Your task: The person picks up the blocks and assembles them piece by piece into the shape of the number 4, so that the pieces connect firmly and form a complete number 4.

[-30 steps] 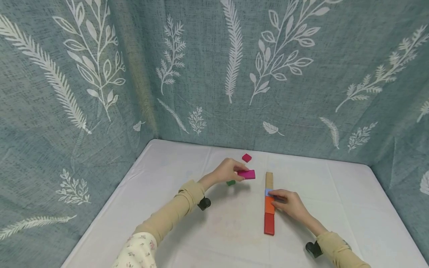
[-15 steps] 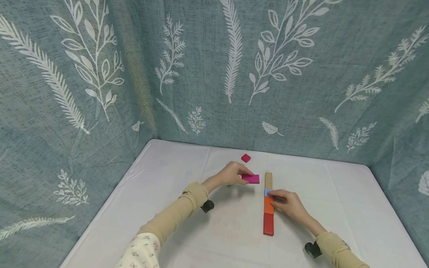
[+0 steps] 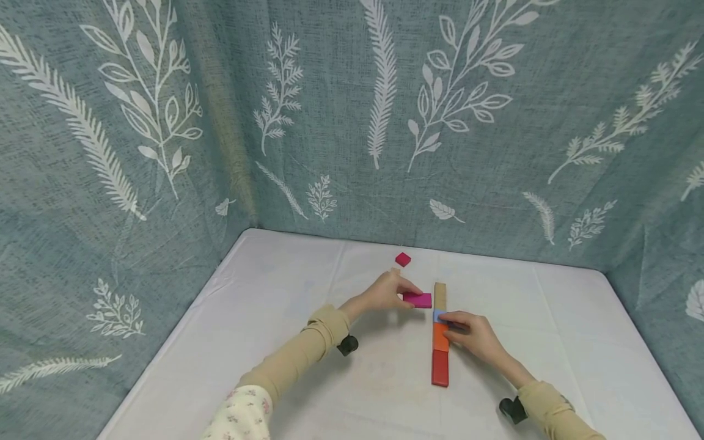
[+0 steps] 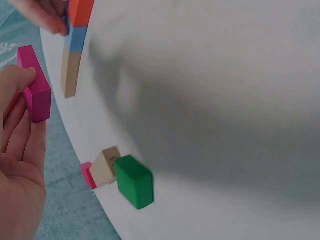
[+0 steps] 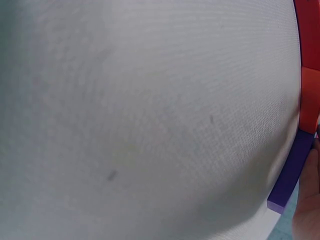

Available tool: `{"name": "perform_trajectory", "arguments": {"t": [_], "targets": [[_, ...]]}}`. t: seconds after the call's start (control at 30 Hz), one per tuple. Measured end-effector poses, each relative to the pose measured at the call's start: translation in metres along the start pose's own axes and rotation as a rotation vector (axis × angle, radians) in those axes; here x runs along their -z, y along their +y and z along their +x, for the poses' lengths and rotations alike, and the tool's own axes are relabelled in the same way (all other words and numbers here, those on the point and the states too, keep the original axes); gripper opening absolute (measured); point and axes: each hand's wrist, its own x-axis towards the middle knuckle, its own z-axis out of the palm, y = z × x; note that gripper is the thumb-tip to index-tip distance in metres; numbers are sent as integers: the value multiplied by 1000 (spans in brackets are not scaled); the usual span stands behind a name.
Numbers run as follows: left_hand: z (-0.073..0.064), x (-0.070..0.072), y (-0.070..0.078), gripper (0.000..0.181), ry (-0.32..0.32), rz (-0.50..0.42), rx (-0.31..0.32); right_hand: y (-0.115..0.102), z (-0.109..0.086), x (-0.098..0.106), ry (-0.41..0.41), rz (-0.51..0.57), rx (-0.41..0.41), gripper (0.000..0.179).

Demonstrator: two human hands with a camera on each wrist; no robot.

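Note:
In the head view my left hand pinches a magenta block by one end, just left of a row of blocks. The left wrist view shows the thumb on the magenta block's broad side. The row runs away from me: a red block, an orange block, a light blue block and a plain wooden block. My right hand is at the row's right side, index fingertip at the light blue block. Its fingers hold a purple block, mostly hidden in the head view.
Behind my left hand lie a green block, a plain wooden block and a small pinkish-red block. A white cloth covers the table, and a patterned teal curtain hangs along its back and sides.
My left hand has moved right and a little toward me with the magenta block, closer to the row. The right hand stays in place.

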Motion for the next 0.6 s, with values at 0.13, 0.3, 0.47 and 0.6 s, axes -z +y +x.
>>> {"name": "perform_trajectory", "arguments": {"t": [0.13, 0.3, 0.47, 0.6], "targets": [[0, -7, 2, 29, -18, -51, -1, 0, 0, 0, 8, 6, 13, 36], [1, -15, 1, 30, -31, -69, -2, 0, 1, 0, 11, 8, 23, 36], [2, -22, -2, 31, -16, -18, -14, 0, 0, 0, 10, 7, 20, 36], [4, -25, -3, 31, -12, 15, 2, 0, 0, 1, 15, 12, 22, 36]]}}
